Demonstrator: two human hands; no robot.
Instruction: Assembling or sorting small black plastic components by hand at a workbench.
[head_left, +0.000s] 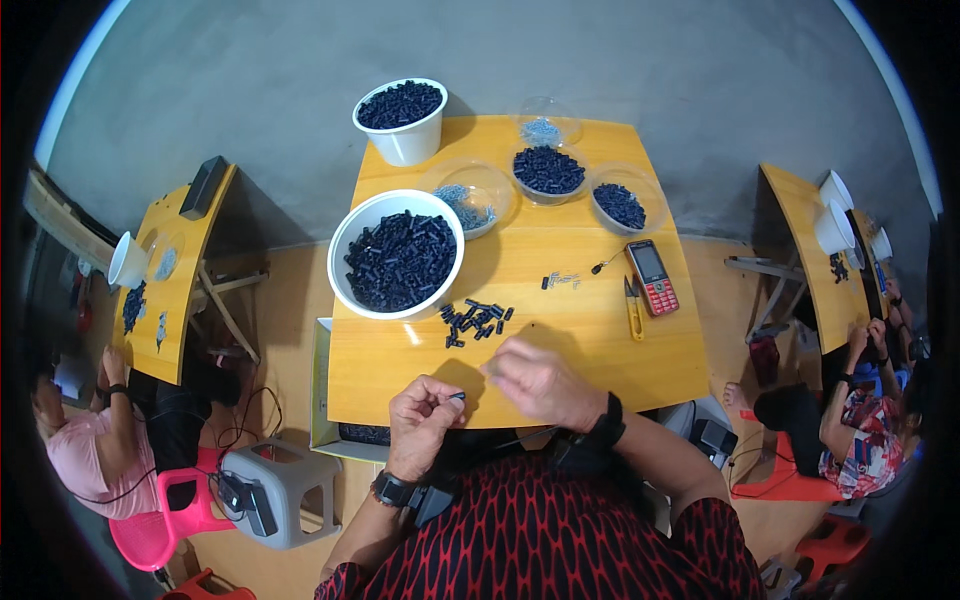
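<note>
My left hand (425, 420) is at the near edge of the table, thumb and forefinger pinched on a small black plastic piece (457, 396) whose end pokes out. My right hand (540, 382) is just right of it, slightly blurred, with thumb and fingers pressed together. Whatever those fingers hold, if anything, is too small to make out. Beyond the hands lies a loose pile of short black tubular pieces (474, 323). A large white tub (342, 272) full of the same pieces stands behind the pile. Farther right is a little group of small metal parts (565, 281).
A yellow-handled knife (635, 312) and a red-and-black keypad phone (653, 278) lie at right. Behind stand a second white tub (408, 148) and several clear bowls with black pieces or metal parts. People work at tables on both sides. A grey stool (285, 490) is at left.
</note>
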